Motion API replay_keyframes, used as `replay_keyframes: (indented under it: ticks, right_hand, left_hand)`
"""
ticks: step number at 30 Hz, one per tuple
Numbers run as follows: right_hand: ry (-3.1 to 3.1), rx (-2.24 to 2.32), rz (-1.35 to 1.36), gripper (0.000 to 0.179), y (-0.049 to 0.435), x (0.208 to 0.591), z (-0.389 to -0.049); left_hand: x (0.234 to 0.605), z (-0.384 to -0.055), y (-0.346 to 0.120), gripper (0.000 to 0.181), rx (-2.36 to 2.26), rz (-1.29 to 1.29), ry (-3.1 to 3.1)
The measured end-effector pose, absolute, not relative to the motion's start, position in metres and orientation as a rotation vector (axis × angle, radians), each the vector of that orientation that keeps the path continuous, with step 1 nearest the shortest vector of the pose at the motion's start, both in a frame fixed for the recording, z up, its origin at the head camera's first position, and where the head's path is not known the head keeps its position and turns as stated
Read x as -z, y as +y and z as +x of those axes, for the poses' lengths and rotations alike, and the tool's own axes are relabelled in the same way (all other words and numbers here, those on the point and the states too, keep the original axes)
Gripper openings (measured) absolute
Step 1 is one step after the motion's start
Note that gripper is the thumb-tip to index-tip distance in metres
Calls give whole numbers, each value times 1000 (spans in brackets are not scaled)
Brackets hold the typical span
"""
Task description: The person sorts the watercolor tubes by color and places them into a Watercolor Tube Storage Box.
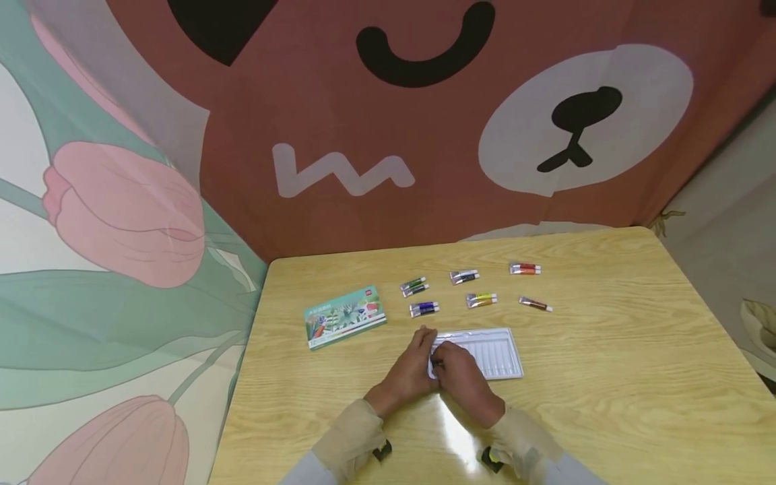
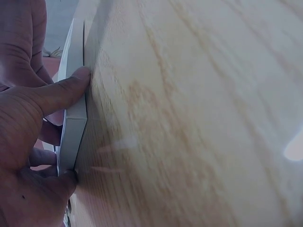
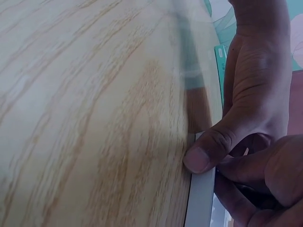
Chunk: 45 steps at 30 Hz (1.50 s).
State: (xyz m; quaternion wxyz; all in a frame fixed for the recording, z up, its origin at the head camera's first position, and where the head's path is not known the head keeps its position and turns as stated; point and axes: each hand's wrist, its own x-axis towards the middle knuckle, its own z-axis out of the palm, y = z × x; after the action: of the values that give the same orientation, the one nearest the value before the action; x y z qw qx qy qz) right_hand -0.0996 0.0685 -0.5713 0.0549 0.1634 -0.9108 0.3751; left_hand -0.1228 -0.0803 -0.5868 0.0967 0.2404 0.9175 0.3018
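L grip (image 1: 410, 372) holds tray (image 1: 512, 353); R grip (image 1: 461, 377) above.

i get an evenly lit head view, white glare on the wood-grain tabletop (image 1: 606, 377) at lower centre; both wrist views are dimmer and hazy, the left hand (image 2: 23, 125) dusky at frame left.

Spreading wide as a wood-grained table (image 1: 630, 357), gleaming near the front! Carrying a green illustrated box (image 1: 345, 316), lying askew at left, and a white compartmented tray (image 1: 498, 356) in the middle, apparently sitting flat. Bearing small tubes (image 1: 423, 309) beyond the tray too, mostly in pairs, and showing a brown tube (image 1: 535, 304) apart at right.
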Motion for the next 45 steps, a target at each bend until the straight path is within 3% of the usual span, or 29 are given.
replay_keyframes:
  ticks: [14, 22, 30, 39, 45]
  right_hand:
    - [-2767, -1062, 555, 17, 70, 571, -100]
    - [-2817, -1053, 492, 6, 82, 556, -112]
    - [-2769, -817, 308, 13, 146, 540, -139]
    - [-2919, -678, 186, 34, 224, 535, -180]
    - [-3001, -584, 179, 29, 250, 540, -191]
  left_hand:
    - [587, -123, -79, 103, -863, 689, 2721]
    - [587, -123, -79, 111, -869, 662, 2722]
    - [587, -122, -77, 119, -871, 595, 2684]
    - [587, -121, -79, 119, -950, 594, 2681]
    - [589, -120, -79, 117, -961, 604, 2660]
